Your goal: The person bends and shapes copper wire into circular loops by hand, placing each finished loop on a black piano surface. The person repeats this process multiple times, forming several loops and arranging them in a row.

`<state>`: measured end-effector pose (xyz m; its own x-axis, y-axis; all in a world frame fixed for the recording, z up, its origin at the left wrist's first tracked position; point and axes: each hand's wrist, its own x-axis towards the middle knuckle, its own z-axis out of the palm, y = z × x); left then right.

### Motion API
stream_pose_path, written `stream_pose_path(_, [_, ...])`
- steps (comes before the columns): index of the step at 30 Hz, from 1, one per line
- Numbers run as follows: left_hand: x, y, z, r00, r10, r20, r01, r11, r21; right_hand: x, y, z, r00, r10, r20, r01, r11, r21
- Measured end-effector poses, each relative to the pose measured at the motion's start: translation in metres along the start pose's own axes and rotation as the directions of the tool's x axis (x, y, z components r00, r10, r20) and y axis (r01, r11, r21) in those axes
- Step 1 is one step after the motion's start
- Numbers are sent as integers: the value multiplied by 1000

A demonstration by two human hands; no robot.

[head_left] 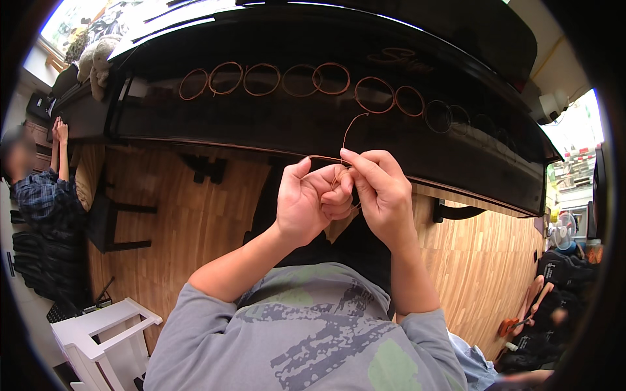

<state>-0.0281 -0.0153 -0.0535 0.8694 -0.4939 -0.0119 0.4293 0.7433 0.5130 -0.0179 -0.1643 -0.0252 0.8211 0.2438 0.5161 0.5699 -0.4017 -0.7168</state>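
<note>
My left hand (308, 199) and my right hand (385, 195) meet in front of my chest, gripping a copper-coloured guitar string (345, 134). One end of it rises past my right fingertips toward the black piano. More of the string bends over my left thumb and loops between the two hands. The left fingers are curled in around it; on the right, thumb and forefinger pinch it. Coiled guitar strings (262, 79) lie in a row on the piano's glossy top (254, 120), copper-coloured at the left and middle, thin and dark toward the right.
Beyond my hands runs the black piano's front edge (215, 144). At the far left another person (49, 195) sits with hands on the piano, beside a black bench (120, 218). A white stand (107, 339) is at lower left. Dark bags (554, 313) and a small guitar-like instrument (512, 324) are at right.
</note>
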Motion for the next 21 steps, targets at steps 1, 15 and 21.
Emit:
stream_pose_path(1, [0, 2, 1, 999, -24, 29, 24, 1000, 2, 1, 0, -4, 999, -12, 45, 13, 1000, -10])
stream_pose_path(15, [-4, 4, -12, 940, -234, 249, 165, 949, 267, 7, -9, -47, 916, -38, 399, 62, 997, -48])
stream_pose_path(21, [-4, 1, -5, 957, -180, 227, 154, 980, 126, 9, -15, -46, 960, 4, 281, 42, 987, -157])
